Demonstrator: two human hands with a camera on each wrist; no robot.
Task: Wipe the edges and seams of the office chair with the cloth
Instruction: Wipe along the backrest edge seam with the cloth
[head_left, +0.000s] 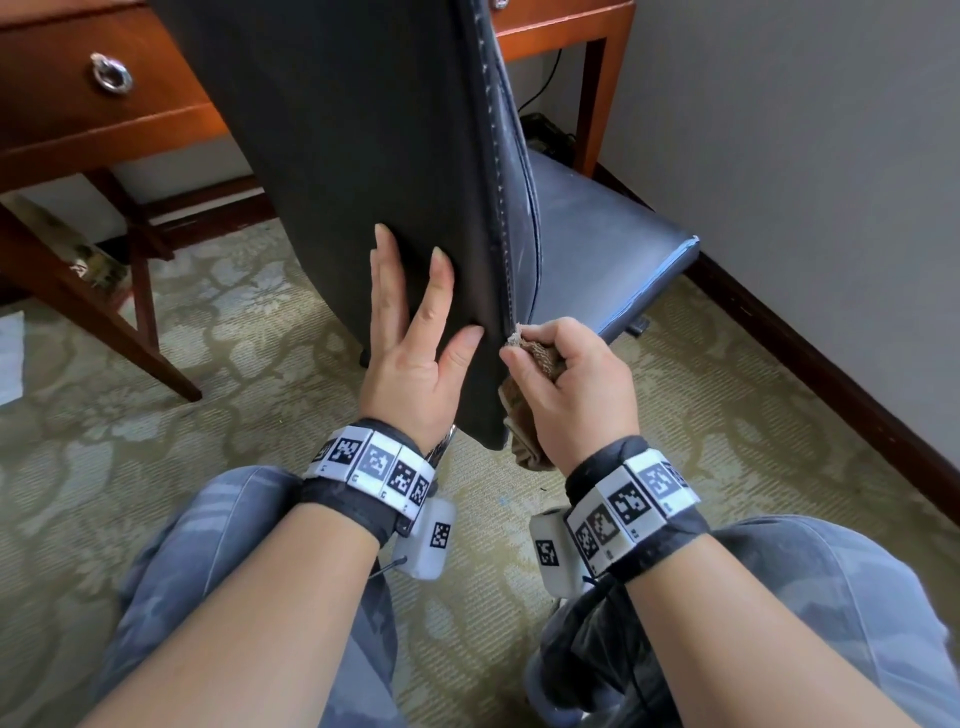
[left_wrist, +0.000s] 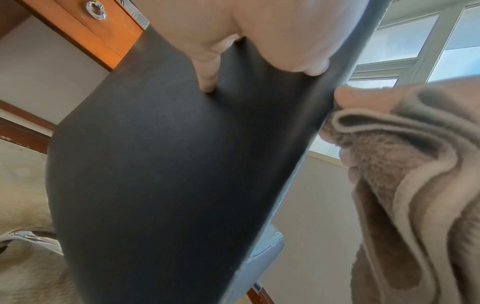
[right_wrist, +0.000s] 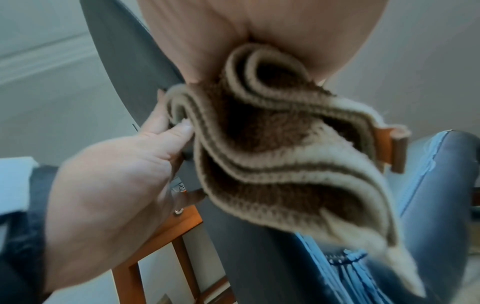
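Left hand flat against dark chair back, bunched brown cloth apparently touching its edge.

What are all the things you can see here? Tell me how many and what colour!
chair: one, dark grey back, worn blue seat, centre, in front of the desk
cloth: one, brown and beige, at the chair back's stitched edge
desk: one, reddish wood, behind the chair
drawer ring: one, silver, on the desk's drawer
carpet: green, patterned, underfoot
wall: grey, right
wristbands: two, black with white tags
left hand: flat on the chair back
right hand: grips the cloth
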